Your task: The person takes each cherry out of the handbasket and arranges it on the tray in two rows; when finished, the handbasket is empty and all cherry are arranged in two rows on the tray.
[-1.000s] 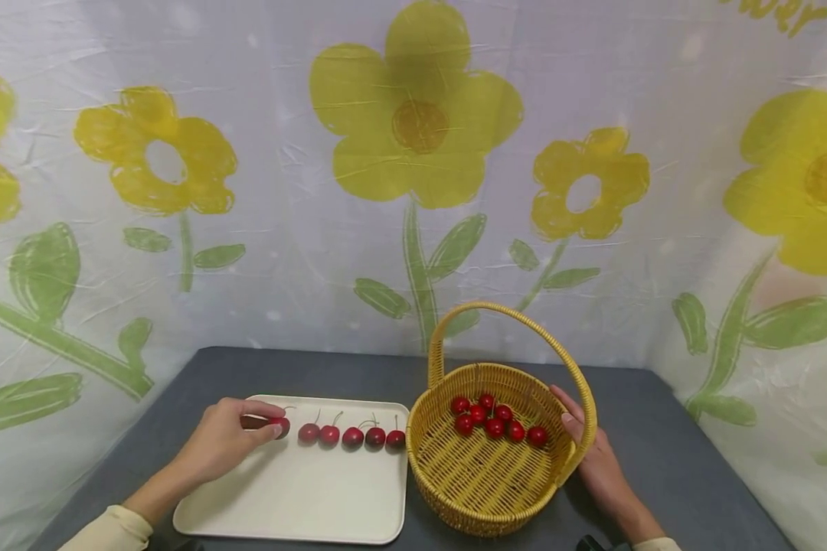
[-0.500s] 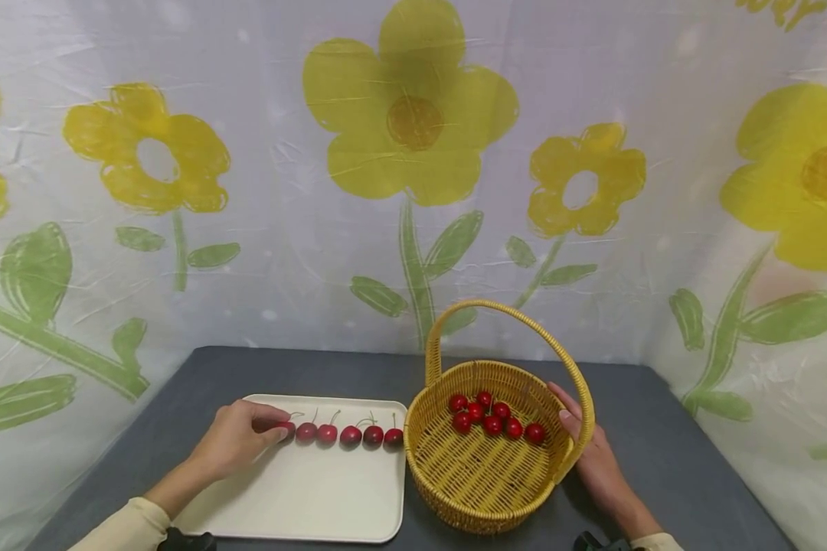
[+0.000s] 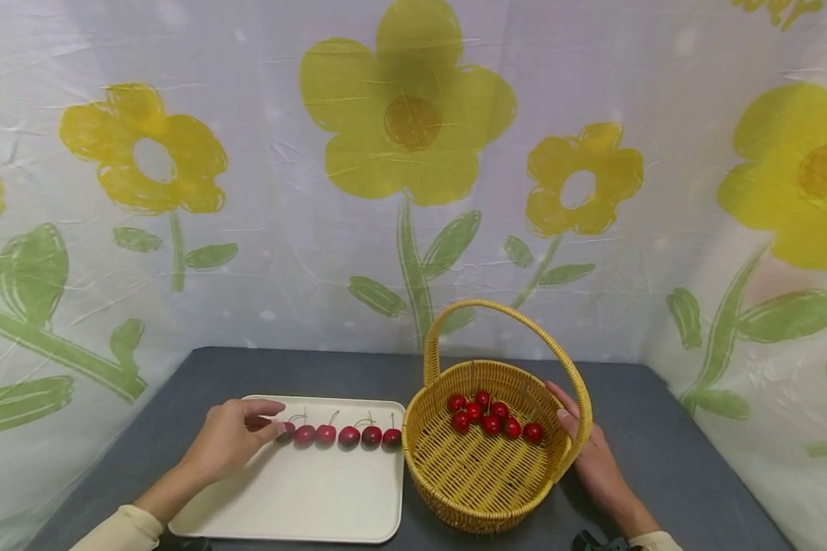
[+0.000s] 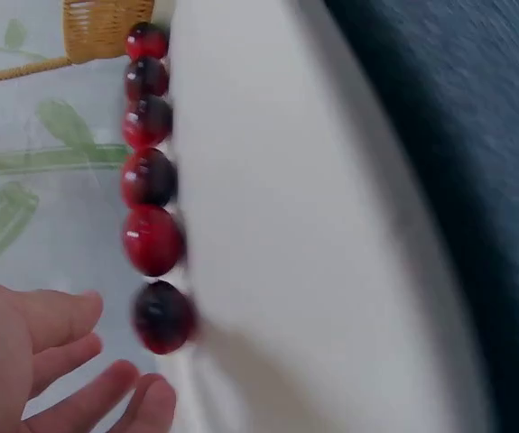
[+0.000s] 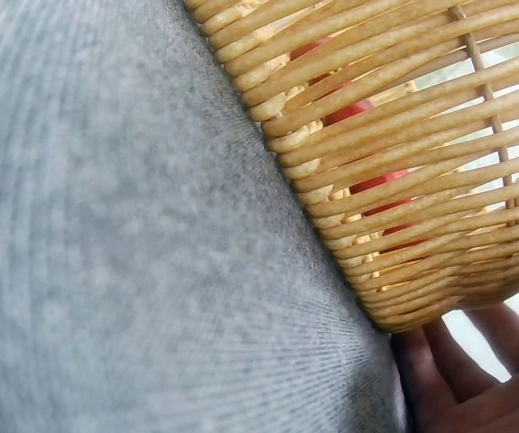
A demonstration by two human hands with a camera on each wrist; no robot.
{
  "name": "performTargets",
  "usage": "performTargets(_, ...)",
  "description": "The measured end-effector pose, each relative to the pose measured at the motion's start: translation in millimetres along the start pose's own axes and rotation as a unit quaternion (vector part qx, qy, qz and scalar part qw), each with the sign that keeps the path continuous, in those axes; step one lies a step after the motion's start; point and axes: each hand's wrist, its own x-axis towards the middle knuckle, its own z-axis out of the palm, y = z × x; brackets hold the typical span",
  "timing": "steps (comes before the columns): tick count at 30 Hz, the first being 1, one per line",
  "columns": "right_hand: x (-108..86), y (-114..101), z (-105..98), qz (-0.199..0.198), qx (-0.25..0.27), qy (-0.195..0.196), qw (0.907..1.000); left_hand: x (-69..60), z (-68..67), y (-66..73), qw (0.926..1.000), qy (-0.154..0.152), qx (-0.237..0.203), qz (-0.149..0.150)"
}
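My left hand [image 3: 230, 438] is over the left part of a white tray [image 3: 317, 497], beside the leftmost dark red cherry [image 3: 286, 433] of a row. In the left wrist view its fingers are spread and stand apart from that cherry [image 4: 163, 317]. Several stemmed cherries [image 3: 325, 436] line up along the tray's far side. My right hand [image 3: 596, 459] rests against the right side of a yellow wicker basket [image 3: 482, 520], thumb near the rim. Extended fingers touch the basket's outer wall [image 5: 403, 180] in the right wrist view. Several red cherries [image 3: 491, 425] lie inside the basket.
The tray and basket stand side by side on a dark grey table [image 3: 331, 371]. An arched handle [image 3: 510, 310] rises over the basket. Behind the table hangs a pale cloth [image 3: 276, 229] printed with yellow flowers.
My left hand brought a cherry rightward to the left end of the row, set it down and let go, drawing back slightly. My right hand stays at the basket.
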Motion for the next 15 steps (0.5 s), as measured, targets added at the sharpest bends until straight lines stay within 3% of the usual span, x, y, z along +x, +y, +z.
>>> performTargets(4,1.6,1,-2,-0.005,0.008,-0.001,1.0000,2.1,-6.7,24.1,0.9981,0.024,-0.047,0.032)
performTargets(7,1.7,2,-2,-0.005,0.007,0.001,1.0000,6.7,-6.0,49.1,0.9897,-0.005,-0.132,0.055)
performTargets(11,1.0,2,-2,-0.003,-0.003,0.004,1.0000,14.0,4.1,84.5,0.9647,-0.086,-0.235,0.082)
performTargets(15,1.1,2,0,-0.001,-0.003,0.003,1.0000,25.2,20.3,114.5,0.9351,-0.154,-0.290,0.133)
